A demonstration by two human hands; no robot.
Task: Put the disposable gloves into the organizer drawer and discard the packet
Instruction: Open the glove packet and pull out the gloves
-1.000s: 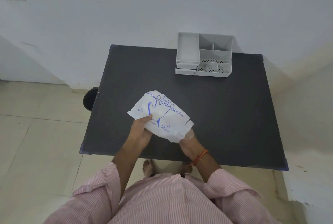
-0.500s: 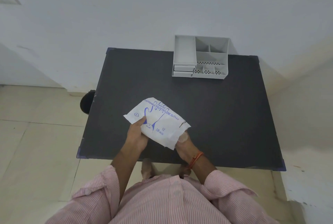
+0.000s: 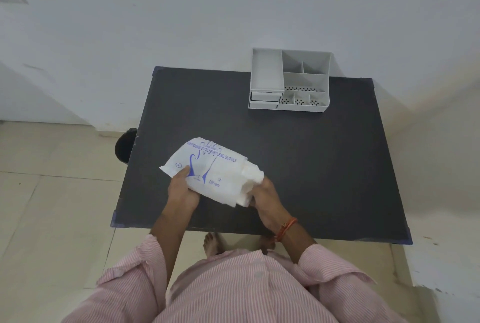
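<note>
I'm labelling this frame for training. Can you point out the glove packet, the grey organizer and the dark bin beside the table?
glove packet (image 3: 207, 167): head view, on its printed front.
grey organizer (image 3: 267, 69): head view, on its tall left compartment.
dark bin (image 3: 124, 145): head view, on its visible side.

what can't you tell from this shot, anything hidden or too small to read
Head view:
- Drawers of the organizer: fronts shut, contents hidden.
- Gloves: count hidden by the packet and right hand.
- Dark round object: partly hidden by the table.
</note>
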